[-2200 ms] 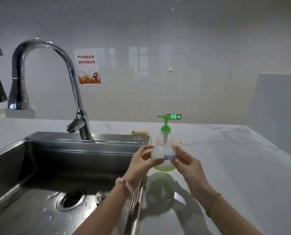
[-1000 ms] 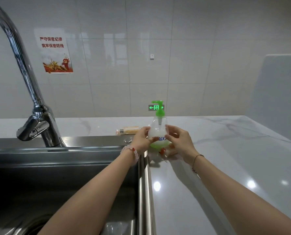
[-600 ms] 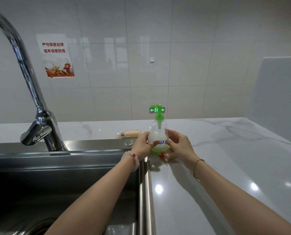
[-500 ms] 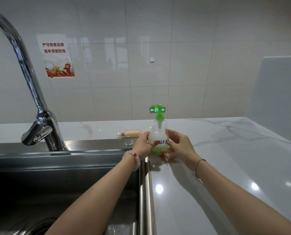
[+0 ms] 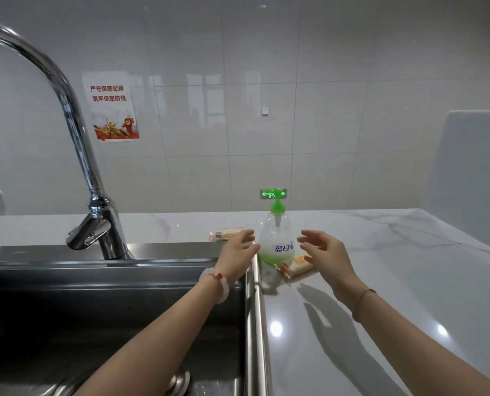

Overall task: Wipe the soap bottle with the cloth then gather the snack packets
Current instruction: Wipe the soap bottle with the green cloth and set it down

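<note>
Both bare forearms reach forward from the bottom of the view, converging toward the middle. The left hand [image 5: 238, 250] is raised with the palm turned inward toward the right, its fingers [image 5: 245, 235] loosely spread and slightly curled, gripping nothing. A bracelet of pale pink beads with one red bead circles the left wrist. The right hand [image 5: 325, 252] mirrors it, palm facing left, fingers [image 5: 306, 239] extended and parted, thumb lower, also holding nothing. A thin brown cord bracelet sits on the right wrist. The two hands face each other with a gap between them.
</note>
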Tool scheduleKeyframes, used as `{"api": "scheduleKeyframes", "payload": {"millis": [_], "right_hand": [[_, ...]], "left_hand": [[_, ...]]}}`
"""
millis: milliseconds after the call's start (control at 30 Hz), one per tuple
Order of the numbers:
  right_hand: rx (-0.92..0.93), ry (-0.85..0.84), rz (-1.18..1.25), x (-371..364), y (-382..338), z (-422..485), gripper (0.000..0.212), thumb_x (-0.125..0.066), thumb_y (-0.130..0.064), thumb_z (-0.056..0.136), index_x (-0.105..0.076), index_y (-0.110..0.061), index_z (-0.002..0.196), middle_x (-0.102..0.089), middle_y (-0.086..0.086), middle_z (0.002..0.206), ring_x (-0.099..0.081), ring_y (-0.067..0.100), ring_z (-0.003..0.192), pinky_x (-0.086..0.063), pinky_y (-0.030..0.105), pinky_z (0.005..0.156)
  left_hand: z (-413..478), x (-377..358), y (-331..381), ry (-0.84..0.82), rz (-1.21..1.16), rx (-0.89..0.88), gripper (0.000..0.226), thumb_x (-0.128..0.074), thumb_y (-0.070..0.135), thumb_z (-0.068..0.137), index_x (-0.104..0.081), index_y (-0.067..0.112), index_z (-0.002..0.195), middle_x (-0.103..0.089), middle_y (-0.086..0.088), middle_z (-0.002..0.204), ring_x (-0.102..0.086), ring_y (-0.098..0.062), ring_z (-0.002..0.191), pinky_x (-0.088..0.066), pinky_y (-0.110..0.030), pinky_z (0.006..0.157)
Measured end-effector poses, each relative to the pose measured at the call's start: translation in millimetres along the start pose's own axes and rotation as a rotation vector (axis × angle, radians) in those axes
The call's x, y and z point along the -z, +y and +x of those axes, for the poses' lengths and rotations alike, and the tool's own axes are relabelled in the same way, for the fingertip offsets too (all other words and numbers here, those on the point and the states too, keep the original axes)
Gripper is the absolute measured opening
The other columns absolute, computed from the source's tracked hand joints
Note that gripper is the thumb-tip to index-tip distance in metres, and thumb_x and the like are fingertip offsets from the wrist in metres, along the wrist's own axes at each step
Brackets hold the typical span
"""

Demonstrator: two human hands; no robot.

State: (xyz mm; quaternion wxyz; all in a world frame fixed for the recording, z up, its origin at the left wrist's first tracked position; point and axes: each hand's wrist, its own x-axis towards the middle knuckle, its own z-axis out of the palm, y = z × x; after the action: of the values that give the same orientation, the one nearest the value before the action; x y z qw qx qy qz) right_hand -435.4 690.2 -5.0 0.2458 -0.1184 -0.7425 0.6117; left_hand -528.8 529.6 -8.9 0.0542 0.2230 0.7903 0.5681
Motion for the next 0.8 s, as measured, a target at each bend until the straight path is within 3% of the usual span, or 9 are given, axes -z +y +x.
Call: {"api": "scheduleKeyframes", "payload": {"millis": [100,200,300,400,533,633,700,800], "right_hand": [[-0.103,0.005,0.162,4.3,-15.2,-32.8,0.013,-0.053,-0.011,0.088,-0.066,-0.013,0.087,-0.069,0.010,0.086,-0.064,0.016,0.075,-0.052,0.022,0.061],[-0.193,-0.099,0.218,-5.4,-25.6,-70.7,0.016,-0.054,-0.017,0.087,-0.065,-0.009,0.079,-0.065,0.006,0.074,-0.062,0.018,0.069,-0.051,0.026,0.063],[-0.247,-0.264,0.231,-34.2,-33.9,-106.8,0.020,-0.053,-0.020,0.088,-0.065,-0.011,0.074,-0.062,0.007,0.071,-0.060,0.019,0.069,-0.049,0.028,0.062],[-0.355,-0.456,0.210,-87.5,-50.6,-142.0,0.024,-0.056,-0.025,0.087,-0.068,-0.010,0.074,-0.063,0.007,0.062,-0.061,0.018,0.059,-0.049,0.028,0.056],[-0.395,-0.669,0.182,-173.8,-78.7,-185.0,0.035,-0.060,-0.024,0.084,-0.073,-0.009,0.056,-0.064,0.003,0.048,-0.059,0.012,0.039,-0.049,0.023,0.048],[-0.341,-0.866,0.157,-243.0,-102.2,-217.3,0.023,-0.067,-0.031,0.073,-0.076,-0.012,0.063,-0.068,0.004,0.055,-0.063,0.014,0.047,-0.051,0.023,0.048],[-0.337,-0.946,0.139,-293.0,-111.5,-235.5,0.026,-0.071,-0.033,0.060,-0.076,-0.010,0.070,-0.071,0.006,0.061,-0.065,0.019,0.059,-0.053,0.026,0.053],[-0.369,-1.002,0.135,-378.1,-119.8,-260.0,0.021,-0.072,-0.022,0.071,-0.075,-0.004,0.081,-0.072,0.009,0.064,-0.067,0.017,0.056,-0.053,0.024,0.050]], "left_hand": [[-41.9,26.7,9.5,-0.011,-0.145,-0.019,0.014,-0.050,0.013,0.091,-0.063,0.011,0.093,-0.067,-0.010,0.095,-0.065,-0.018,0.085,-0.055,-0.029,0.078],[-97.5,54.8,14.9,-0.055,-0.142,-0.027,0.018,-0.049,0.019,0.092,-0.064,0.017,0.081,-0.066,-0.001,0.079,-0.066,-0.008,0.072,-0.055,-0.019,0.065],[-158.6,91.2,15.7,-0.096,0.002,-0.083,0.020,-0.050,0.026,0.091,-0.064,0.024,0.076,-0.065,0.004,0.074,-0.065,-0.004,0.069,-0.055,-0.018,0.067],[-222.5,140.6,8.8,0.027,0.086,-0.056,0.022,-0.051,0.028,0.091,-0.063,0.031,0.072,-0.064,0.011,0.069,-0.063,-0.003,0.066,-0.054,-0.019,0.067],[-291.5,217.5,-6.3,0.210,0.169,-0.024,0.024,-0.051,0.032,0.088,-0.062,0.031,0.066,-0.061,0.016,0.058,-0.058,0.002,0.059,-0.049,-0.014,0.061],[-331.3,289.6,-25.1,0.359,0.287,-0.019,0.020,-0.053,0.029,0.088,-0.066,0.021,0.074,-0.060,0.013,0.064,-0.056,0.005,0.059,-0.045,-0.008,0.060],[-350.8,342.2,-43.4,0.460,0.345,0.009,0.015,-0.056,0.025,0.087,-0.067,0.020,0.078,-0.061,0.013,0.065,-0.056,0.007,0.058,-0.043,-0.005,0.058],[-368.2,435.6,-74.3,0.604,0.374,0.088,0.009,-0.062,0.020,0.083,-0.070,0.015,0.083,-0.063,0.008,0.071,-0.054,0.004,0.060,-0.041,-0.009,0.060]]}}
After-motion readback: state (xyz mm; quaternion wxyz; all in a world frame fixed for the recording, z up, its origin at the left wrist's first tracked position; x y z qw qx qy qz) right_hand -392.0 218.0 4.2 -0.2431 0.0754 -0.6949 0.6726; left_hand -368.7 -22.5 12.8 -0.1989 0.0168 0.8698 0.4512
